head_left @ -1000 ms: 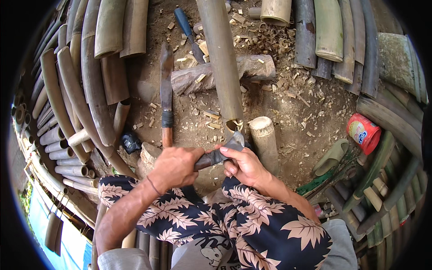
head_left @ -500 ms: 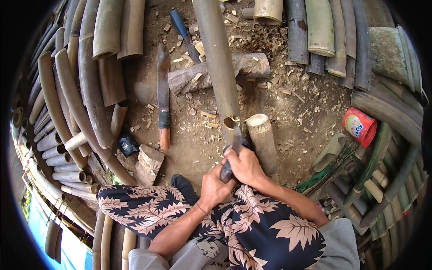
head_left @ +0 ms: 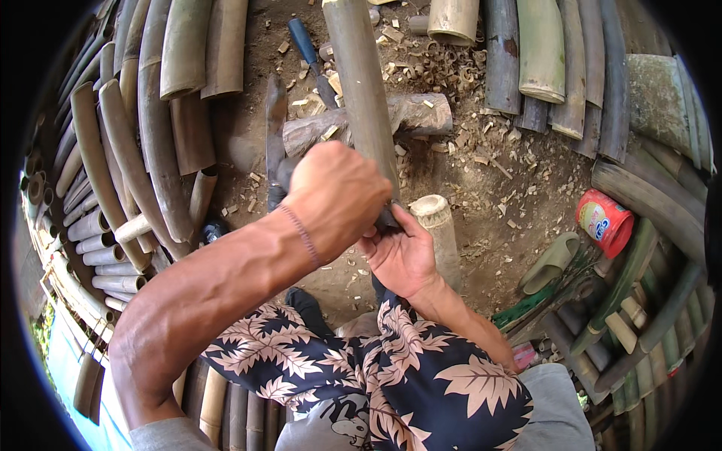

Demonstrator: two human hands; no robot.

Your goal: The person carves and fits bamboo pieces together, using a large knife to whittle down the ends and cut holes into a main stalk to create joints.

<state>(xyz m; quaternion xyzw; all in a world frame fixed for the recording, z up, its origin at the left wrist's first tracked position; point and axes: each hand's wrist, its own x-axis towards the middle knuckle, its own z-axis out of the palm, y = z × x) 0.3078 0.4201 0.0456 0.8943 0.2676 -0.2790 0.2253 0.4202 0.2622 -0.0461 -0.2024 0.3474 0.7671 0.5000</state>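
A long bamboo pole (head_left: 361, 83) rests across a wooden log (head_left: 425, 113), its near end pointing toward me. My right hand (head_left: 402, 259) grips a dark knife (head_left: 386, 219) at that near end. My left hand (head_left: 338, 195) is a closed fist raised in front of the pole's end, seen from its back. It covers most of the knife and the pole's tip. Whether the fist holds anything is hidden. My knees in flower-print shorts (head_left: 361, 361) sit below.
A machete (head_left: 275, 124) and a blue-handled tool (head_left: 304, 41) lie on the dirt left of the pole. A short bamboo stub (head_left: 442, 229) lies to the right. Split bamboo pieces (head_left: 143, 135) ring the ground, with a red can (head_left: 605, 222) and a green sandal (head_left: 553, 261) at right.
My left arm has swung up and forward, so the fist now covers the pole's end. The right hand stays on the knife at the pole.
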